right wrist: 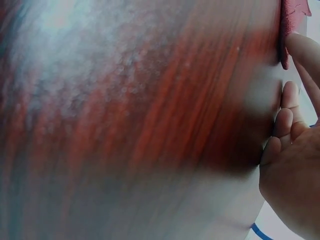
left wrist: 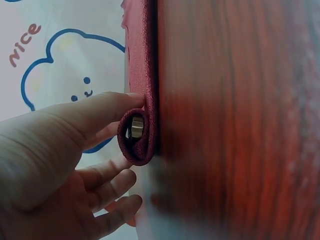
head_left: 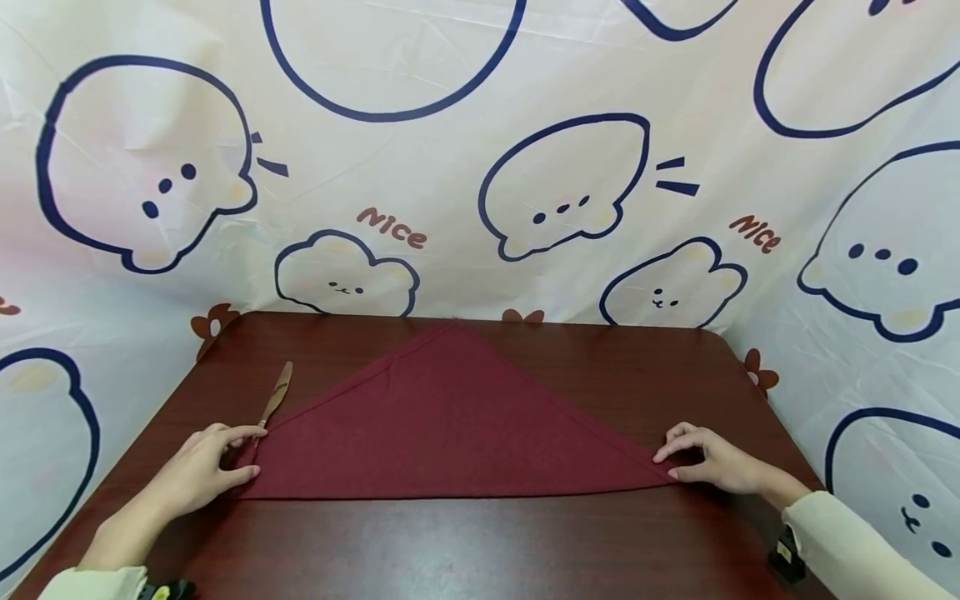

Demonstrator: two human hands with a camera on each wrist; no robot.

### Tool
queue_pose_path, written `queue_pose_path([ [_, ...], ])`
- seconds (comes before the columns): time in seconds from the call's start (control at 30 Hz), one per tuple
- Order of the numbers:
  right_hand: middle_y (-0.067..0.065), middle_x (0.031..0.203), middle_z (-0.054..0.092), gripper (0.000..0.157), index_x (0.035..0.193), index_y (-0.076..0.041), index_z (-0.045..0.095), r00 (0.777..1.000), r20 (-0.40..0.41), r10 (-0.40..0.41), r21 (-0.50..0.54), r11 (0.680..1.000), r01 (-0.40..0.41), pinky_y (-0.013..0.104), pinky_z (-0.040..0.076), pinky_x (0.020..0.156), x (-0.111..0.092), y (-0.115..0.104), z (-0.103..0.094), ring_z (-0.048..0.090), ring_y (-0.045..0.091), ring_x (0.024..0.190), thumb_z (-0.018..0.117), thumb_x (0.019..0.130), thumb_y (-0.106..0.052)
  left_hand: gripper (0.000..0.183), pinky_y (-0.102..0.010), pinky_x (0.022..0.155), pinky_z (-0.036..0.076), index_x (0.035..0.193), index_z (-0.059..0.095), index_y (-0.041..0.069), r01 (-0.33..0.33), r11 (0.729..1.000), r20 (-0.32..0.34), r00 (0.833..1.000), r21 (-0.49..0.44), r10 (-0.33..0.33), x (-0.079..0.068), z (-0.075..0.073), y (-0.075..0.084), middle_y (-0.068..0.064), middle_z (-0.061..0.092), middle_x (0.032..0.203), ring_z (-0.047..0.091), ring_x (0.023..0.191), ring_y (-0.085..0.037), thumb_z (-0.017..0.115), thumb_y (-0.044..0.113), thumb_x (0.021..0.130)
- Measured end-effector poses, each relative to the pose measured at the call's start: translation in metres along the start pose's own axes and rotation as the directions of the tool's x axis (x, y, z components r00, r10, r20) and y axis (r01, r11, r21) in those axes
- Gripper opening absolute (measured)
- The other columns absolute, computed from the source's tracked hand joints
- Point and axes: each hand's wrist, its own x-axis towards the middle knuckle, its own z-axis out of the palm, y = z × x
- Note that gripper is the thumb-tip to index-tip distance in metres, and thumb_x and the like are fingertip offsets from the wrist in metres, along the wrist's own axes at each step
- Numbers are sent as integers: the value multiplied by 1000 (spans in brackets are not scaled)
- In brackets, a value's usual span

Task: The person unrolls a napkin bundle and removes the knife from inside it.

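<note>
A dark red cloth napkin (head_left: pixel 450 417) lies folded in a triangle, its peak at the table's far edge and its long fold facing me. Its left end is turned into a small roll (left wrist: pixel 134 137), with the end of a gold utensil inside. The blade of a gold table knife (head_left: pixel 277 393) sticks out beyond the far side of that end. My left hand (head_left: pixel 197 468) grips the roll, thumb on the near side and index finger near the knife. At the right corner, my right hand (head_left: pixel 712 460) holds the cloth with thumb and fingertips.
The dark brown wooden table (head_left: pixel 465 550) reflects light at the front. A pale cloth backdrop (head_left: pixel 450 167) with cartoon bears surrounds it at the back and on both sides. A black device (head_left: pixel 786 557) is strapped to my right wrist.
</note>
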Motion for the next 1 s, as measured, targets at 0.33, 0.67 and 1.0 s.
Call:
queue_pose_path([
  [0.33, -3, 108, 56, 19, 108, -14, 77, 1000, 4, -1, -7, 1000, 1, 20, 40, 86, 2, -1, -1, 48, -5, 103, 75, 90, -12, 45, -41, 74, 46, 123, 67, 2, -1, 1000, 20, 1000, -26, 1, 1, -3, -8, -10, 62, 96, 53, 88, -23, 82, 14, 82],
  [0.67, -3, 110, 56, 19, 109, -14, 77, 1000, 17, 25, 10, 1000, -25, 19, 40, 86, 1, -3, -2, 47, -6, 103, 75, 91, -14, 44, -32, 70, 42, 124, 67, 1, -6, 998, 38, 999, -57, 8, 1, -3, -12, -6, 61, 94, 49, 85, -17, 78, 9, 82],
  [1.0, -1, 109, 56, 18, 109, -15, 77, 999, 14, 36, 0, 999, -36, 21, 40, 85, -1, -2, -2, 46, -5, 103, 75, 90, -15, 46, -29, 70, 42, 126, 65, 2, 3, 997, 41, 999, -72, 0, 0, -7, -18, -8, 62, 99, 51, 87, -17, 78, 9, 83],
])
